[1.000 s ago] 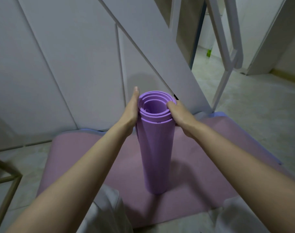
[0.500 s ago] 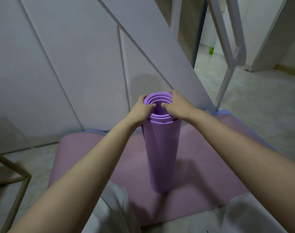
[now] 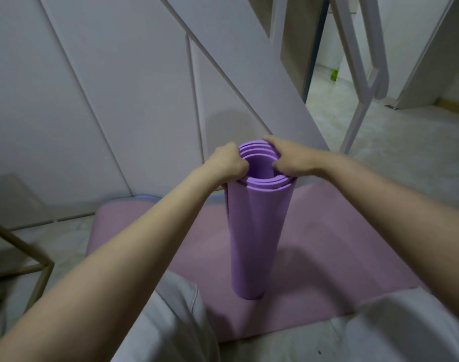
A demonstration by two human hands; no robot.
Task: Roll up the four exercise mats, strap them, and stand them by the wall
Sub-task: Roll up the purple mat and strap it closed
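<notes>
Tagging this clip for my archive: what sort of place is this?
Likely a home interior beside a staircase: slanted white panelled wall, white stair railing, pale marbled floor. A pink mat lies flat under the upright rolled purple mat.

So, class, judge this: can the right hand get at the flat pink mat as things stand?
Probably not at once: the right hand grips the rim of the rolled purple mat. Freed, nothing blocks the pink mat beside it.

From my station I see the left hand [image 3: 227, 163], flat beside the rolled mat [image 3: 254, 231] a second ago, now curl its fingers [image 3: 240, 165] over the rim; the right hand [image 3: 291, 159] has hooked deeper inside.
</notes>
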